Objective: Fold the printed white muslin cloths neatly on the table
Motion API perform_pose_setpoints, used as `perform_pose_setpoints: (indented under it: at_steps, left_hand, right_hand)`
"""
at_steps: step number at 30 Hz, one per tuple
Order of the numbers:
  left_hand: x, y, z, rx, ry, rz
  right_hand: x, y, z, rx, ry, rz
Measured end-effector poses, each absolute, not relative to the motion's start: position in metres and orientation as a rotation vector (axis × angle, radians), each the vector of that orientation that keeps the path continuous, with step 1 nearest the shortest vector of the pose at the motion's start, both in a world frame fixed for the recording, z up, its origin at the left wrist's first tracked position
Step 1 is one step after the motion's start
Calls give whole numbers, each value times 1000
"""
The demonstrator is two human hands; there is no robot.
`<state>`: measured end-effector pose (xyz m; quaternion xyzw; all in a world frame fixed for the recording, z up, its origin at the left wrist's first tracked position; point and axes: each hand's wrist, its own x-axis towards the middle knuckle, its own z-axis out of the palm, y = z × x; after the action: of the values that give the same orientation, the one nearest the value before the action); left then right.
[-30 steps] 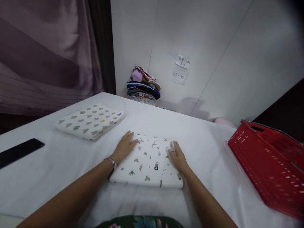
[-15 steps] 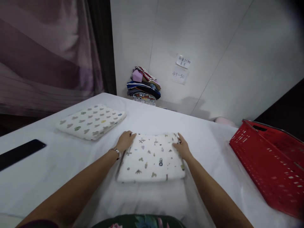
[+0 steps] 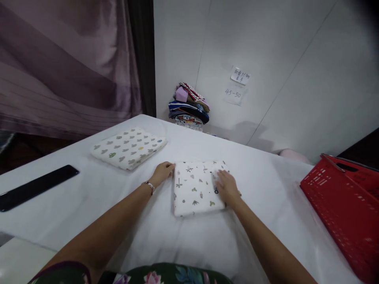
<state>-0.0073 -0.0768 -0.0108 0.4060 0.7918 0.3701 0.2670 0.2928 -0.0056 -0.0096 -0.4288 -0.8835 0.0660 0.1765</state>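
Observation:
A folded white cloth with small printed motifs [image 3: 194, 187] lies on the white table [image 3: 254, 205] in front of me. My left hand [image 3: 162, 172] rests at the cloth's far left corner, fingers curled round its edge. My right hand [image 3: 225, 185] lies flat on the right part of the cloth, fingers spread. A bracelet sits on my left wrist. A second folded white cloth with grey tree prints [image 3: 128, 146] lies further back on the left, apart from both hands.
A red plastic basket [image 3: 343, 215] stands at the right edge of the table. A long black flat object [image 3: 37, 186] lies at the left. A pile of coloured fabrics [image 3: 189, 105] sits by the wall, under two paper notes [image 3: 237, 85].
The folded cloth has slid away from me and turned. My left hand curled at its far left corner and my right hand moved onto its top. The view shifted left.

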Motion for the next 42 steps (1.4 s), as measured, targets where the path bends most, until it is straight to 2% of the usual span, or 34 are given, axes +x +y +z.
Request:
perform_pose_setpoints:
  at_steps: [4,11,15,18,21,24,30,37,42]
  left_hand:
    - [-1,-76,-10,1122,2269,963]
    - [10,-74,0,1298,2419,807]
    - [27,-83,-3,1817,2340,928]
    - [41,-85,-14,2176,2141,845]
    - [46,-82,-25,2197,2111,649]
    - [43,-78,-31,2166,2120,550]
    - [41,-78,-30,2166,2110,598]
    - [44,-80,-27,2160,2133,548]
    - [44,-81,-26,2167,2136,563]
  right_hand:
    - [275,-61,-15,-931,-2718,309]
    - [271,-76,-20,-902,-2732,245]
    - [269,-75,-21,-901,-2721,253]
    - [269,-73,-17,-894,-2727,292]
    - [280,-62,-11,-1003,-2698,305]
    - [302,-45,-8,-1290,-2600,271]
    - [325,-23,-15,-1407,-2508,366]
    - [308,34,-4,-1459,-2102,349]
    - [288,66,0,-1670,-1978,415]
